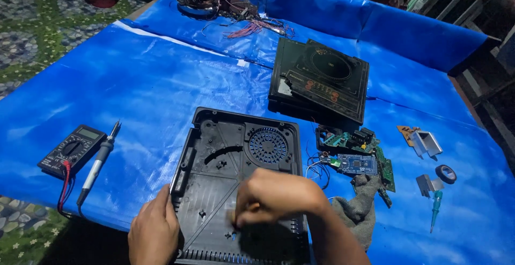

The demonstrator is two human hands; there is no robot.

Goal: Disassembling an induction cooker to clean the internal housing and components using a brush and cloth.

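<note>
Currently braced black plastic base shell (238, 182) at near-left edge with flat open left hand (154, 233); right hand (273, 195) curled over centre-near floor, pinching something small, unidentifiable.

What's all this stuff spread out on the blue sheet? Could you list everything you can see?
plastic base shell: one, black, with round vent grille, centre front
induction cooker top: one, black, behind the shell
circuit boards: several, green and blue, with wires, right of the shell
grey rag: one, under the right forearm
multimeter: one, black, red lead, far left
soldering iron: one, grey handle, beside the multimeter
tester screwdriver: one, teal, far right
tape roll: one, dark, far right
metal brackets: two, silvery, right side
wire tangle: dark and pink, far end
blue tarp: covers the table
left hand: rests on the shell's left edge
right hand: inside the shell, pinching something small, unclear
</note>
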